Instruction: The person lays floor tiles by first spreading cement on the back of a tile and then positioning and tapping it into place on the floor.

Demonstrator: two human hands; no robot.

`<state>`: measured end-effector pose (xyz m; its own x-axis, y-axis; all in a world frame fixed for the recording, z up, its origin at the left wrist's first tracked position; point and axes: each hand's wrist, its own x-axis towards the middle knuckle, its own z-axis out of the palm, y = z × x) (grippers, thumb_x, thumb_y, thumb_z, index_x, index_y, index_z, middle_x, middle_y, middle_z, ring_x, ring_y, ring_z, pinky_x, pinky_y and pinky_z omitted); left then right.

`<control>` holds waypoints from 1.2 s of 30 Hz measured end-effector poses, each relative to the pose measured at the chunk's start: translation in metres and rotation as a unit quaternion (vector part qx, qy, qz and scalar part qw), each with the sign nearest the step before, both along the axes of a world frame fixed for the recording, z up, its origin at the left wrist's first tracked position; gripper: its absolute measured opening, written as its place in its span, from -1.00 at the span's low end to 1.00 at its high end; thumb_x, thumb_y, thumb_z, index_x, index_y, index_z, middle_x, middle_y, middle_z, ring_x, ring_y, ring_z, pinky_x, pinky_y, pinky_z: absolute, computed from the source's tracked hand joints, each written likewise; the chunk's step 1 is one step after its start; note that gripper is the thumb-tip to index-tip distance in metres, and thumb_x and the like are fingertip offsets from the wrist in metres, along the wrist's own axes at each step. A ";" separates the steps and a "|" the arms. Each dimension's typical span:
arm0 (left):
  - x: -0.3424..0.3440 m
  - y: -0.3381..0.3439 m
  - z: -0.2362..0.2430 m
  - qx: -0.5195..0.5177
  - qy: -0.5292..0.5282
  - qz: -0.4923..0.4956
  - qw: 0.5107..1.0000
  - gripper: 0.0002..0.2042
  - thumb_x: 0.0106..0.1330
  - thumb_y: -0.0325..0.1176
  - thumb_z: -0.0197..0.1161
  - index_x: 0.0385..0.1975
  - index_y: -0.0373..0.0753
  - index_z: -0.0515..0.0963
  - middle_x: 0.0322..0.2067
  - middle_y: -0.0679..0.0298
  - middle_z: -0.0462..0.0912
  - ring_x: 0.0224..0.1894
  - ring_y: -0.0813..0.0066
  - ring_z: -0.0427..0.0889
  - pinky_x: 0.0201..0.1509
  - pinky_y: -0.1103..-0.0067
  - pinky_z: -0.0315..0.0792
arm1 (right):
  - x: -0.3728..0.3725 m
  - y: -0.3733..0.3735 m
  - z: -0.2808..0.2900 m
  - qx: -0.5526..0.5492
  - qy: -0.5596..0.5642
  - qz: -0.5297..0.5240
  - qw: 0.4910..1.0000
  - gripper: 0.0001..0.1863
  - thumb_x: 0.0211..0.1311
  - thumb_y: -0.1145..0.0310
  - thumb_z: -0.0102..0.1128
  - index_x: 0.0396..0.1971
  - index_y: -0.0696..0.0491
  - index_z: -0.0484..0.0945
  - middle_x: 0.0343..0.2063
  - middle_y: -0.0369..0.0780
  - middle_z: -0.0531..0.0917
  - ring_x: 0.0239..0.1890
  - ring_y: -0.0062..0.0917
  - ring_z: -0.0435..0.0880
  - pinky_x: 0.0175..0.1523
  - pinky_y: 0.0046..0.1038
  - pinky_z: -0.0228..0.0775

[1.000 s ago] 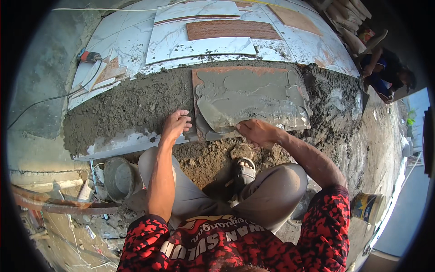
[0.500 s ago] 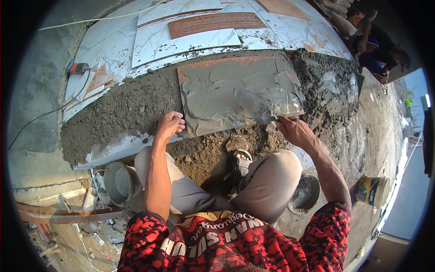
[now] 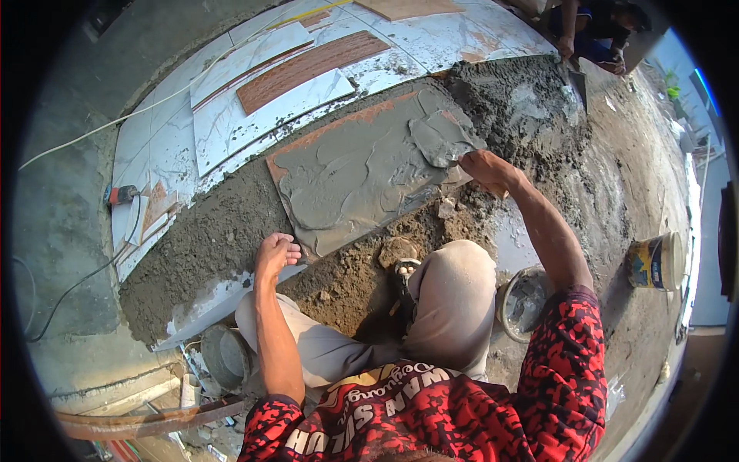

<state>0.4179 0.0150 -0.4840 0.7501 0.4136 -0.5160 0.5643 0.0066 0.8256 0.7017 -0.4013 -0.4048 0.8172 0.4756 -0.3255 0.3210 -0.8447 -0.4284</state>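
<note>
A large rectangular tile [image 3: 275, 167] lies back side up on a mortar bed, its reddish-brown edge showing along the far and left sides. Wet grey cement paste [image 3: 346, 173] covers most of it in smeared ridges. My right hand [image 3: 489, 171] grips a trowel at the tile's right end. Paste coats the trowel's blade [image 3: 440, 142], so its outline is hard to make out; the handle is hidden in my fist. Beside the tile's near left corner is my left hand [image 3: 277, 254], fingers curled in, with nothing visible in them.
White marbled tiles [image 3: 173, 123] bear a brown textured strip [image 3: 312, 69]. A power tool [image 3: 121, 195] with a cord lies at left. Buckets [image 3: 525, 302] stand by my knees, another bucket [image 3: 654, 260] farther right. A co-worker's hand [image 3: 567, 48] is at the far right.
My right hand has moved with the trowel up along the tile's right end, spreading paste there. The whole view has turned and shifted. My left hand stays by the near left corner.
</note>
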 end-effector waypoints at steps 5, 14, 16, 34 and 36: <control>0.004 -0.026 0.003 -0.021 0.003 -0.037 0.999 -0.76 0.37 -0.35 -0.03 -0.11 -0.37 0.44 -0.38 0.13 0.64 -0.44 0.45 0.65 -0.38 0.59 0.54 | 0.004 -0.096 0.008 -0.097 -0.239 0.043 0.965 -0.68 0.37 0.23 -0.11 -0.33 0.16 0.54 -0.54 -0.08 0.60 -0.51 -0.26 0.64 -0.40 -0.30 0.48; -0.037 -0.037 0.002 -0.019 0.024 -0.003 1.000 -0.79 0.38 -0.28 0.05 -0.17 -0.30 0.45 -0.37 0.21 0.63 -0.43 0.56 0.61 -0.38 0.66 0.50 | -0.183 -0.231 0.129 -0.146 0.170 -0.279 0.934 -0.65 0.26 0.07 0.06 -0.40 0.09 0.55 -0.69 -0.29 0.48 -0.71 -0.62 0.44 -0.62 -0.48 0.31; -0.024 -0.045 0.004 -0.020 0.015 -0.017 1.000 -0.79 0.38 -0.29 0.04 -0.18 -0.30 0.46 -0.36 0.22 0.63 -0.41 0.55 0.61 -0.38 0.65 0.49 | -0.222 -0.262 0.123 -0.178 0.195 -0.304 0.915 -0.69 0.15 0.19 0.06 -0.57 0.15 0.50 -0.74 -0.26 0.49 -0.75 -0.55 0.49 -0.62 -0.45 0.33; -0.007 -0.059 -0.051 -0.171 -0.093 0.201 0.960 -0.84 0.38 -0.33 0.11 -0.15 -0.25 0.44 -0.34 0.39 0.48 -0.39 0.57 0.50 -0.24 0.49 0.56 | 0.011 -0.151 -0.142 0.582 0.214 -0.357 0.698 -0.50 0.38 0.03 -0.02 0.06 0.15 0.40 -0.15 -0.10 0.59 -0.17 -0.35 0.62 -0.10 -0.33 0.52; -0.015 -0.056 -0.060 -0.205 -0.101 0.246 0.942 -0.87 0.34 -0.32 0.17 -0.20 -0.17 0.46 -0.39 0.42 0.50 -0.41 0.58 0.49 -0.22 0.43 0.54 | 0.028 -0.110 -0.145 0.611 0.241 -0.387 0.647 -0.51 0.39 0.01 -0.06 -0.05 0.18 0.46 -0.22 -0.15 0.60 -0.29 -0.38 0.61 -0.15 -0.34 0.54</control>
<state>0.4033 -0.0411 -0.5444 0.6200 0.5345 -0.5744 0.2408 0.5671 0.7877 0.7299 -0.5112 -0.5503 0.9081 0.1273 -0.3990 -0.4156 0.3913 -0.8211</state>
